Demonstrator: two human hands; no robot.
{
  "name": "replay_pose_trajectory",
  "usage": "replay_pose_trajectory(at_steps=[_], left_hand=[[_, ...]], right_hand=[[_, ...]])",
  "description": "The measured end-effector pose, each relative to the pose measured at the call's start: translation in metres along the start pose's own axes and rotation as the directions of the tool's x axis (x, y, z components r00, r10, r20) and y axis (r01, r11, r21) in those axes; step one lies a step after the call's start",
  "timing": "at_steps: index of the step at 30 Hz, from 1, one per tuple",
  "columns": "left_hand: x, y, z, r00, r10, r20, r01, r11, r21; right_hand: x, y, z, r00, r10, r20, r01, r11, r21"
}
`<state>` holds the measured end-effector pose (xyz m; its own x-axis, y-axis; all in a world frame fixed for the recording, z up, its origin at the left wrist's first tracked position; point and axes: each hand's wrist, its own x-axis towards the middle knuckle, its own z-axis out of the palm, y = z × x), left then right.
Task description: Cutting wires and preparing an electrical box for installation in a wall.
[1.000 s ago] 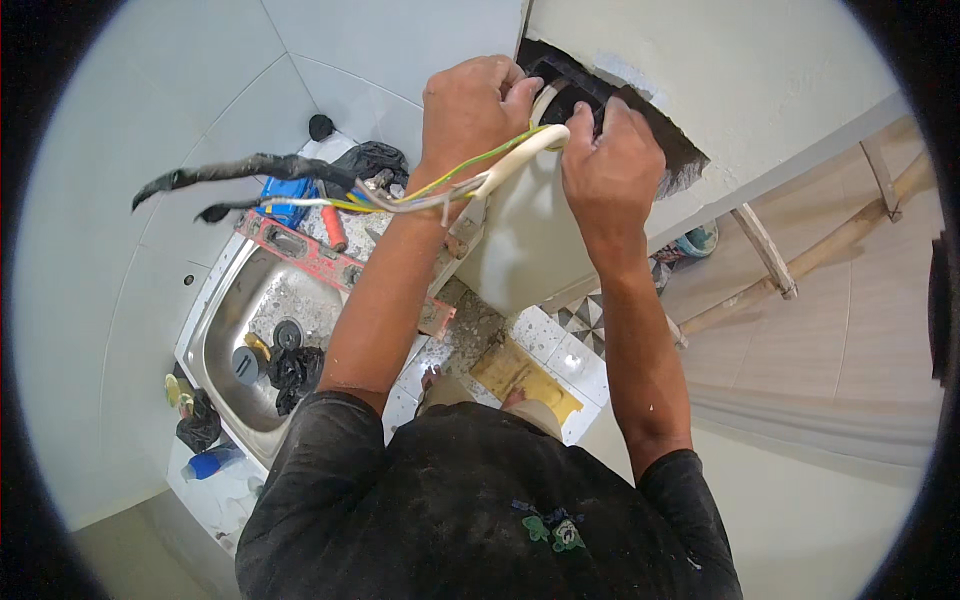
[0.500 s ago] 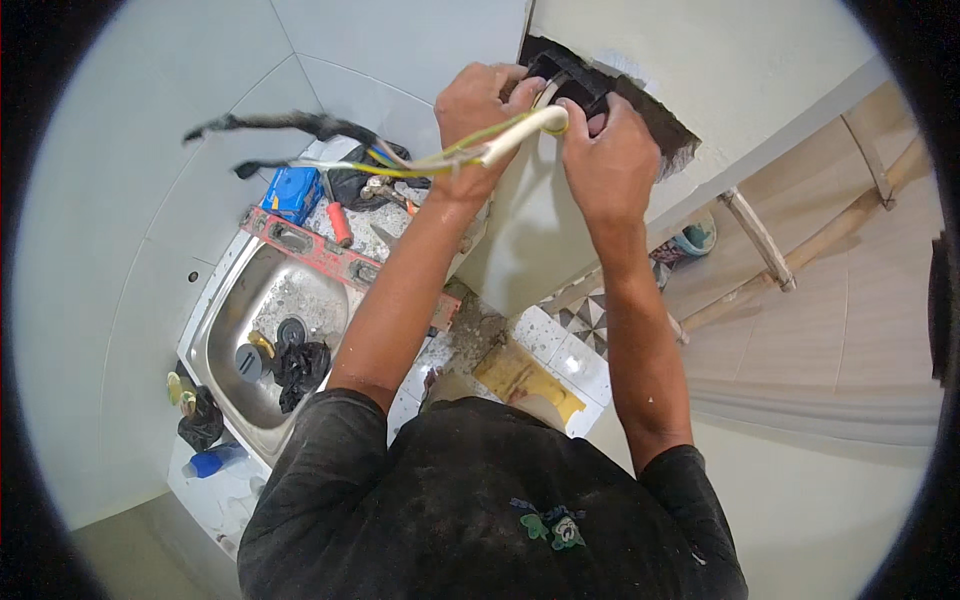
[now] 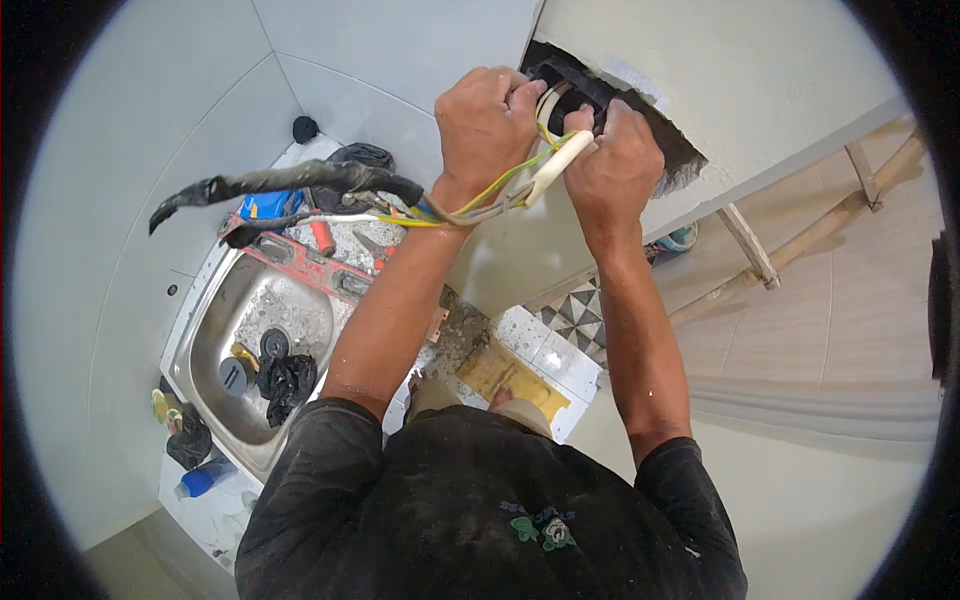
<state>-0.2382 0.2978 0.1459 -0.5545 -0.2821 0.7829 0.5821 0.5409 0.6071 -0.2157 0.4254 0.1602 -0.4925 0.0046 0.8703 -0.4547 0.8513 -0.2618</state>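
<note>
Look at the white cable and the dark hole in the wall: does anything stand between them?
Nothing visible does. The white cable, gripped by the left hand and right hand, lies right at the hole.

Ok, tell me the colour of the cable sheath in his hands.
Cream-white sheath; head view shows it best.

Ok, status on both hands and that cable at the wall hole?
Left hand and right hand both closed on white cable at wall opening. Yellow wires trail left over forearm. Black taped bundle hangs above sink.
</note>
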Motion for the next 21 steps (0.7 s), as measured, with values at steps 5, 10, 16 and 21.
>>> replay_pose_trajectory(at_steps=[5,10,16,21], left_hand=[[0.003,-0.005,-0.001,0.995,0.101,0.0,-0.101,0.995,-0.021],[-0.001,-0.011,0.01,0.997,0.068,0.044,-0.065,0.996,-0.057],[-0.004,-0.017,0.013,0.981,0.178,-0.074,-0.186,0.977,-0.106],[-0.016,-0.017,0.01,0.978,0.085,-0.189,-0.122,0.973,-0.196]], right_hand=[[0.0,-0.002,0.004,0.999,0.021,-0.05,-0.019,0.999,0.034],[0.004,-0.001,0.006,0.996,0.062,-0.07,-0.07,0.991,-0.114],[-0.003,-0.01,-0.008,0.996,0.086,0.017,-0.083,0.987,-0.136],[-0.006,-0.015,-0.01,0.987,0.145,0.066,-0.142,0.988,-0.054]])
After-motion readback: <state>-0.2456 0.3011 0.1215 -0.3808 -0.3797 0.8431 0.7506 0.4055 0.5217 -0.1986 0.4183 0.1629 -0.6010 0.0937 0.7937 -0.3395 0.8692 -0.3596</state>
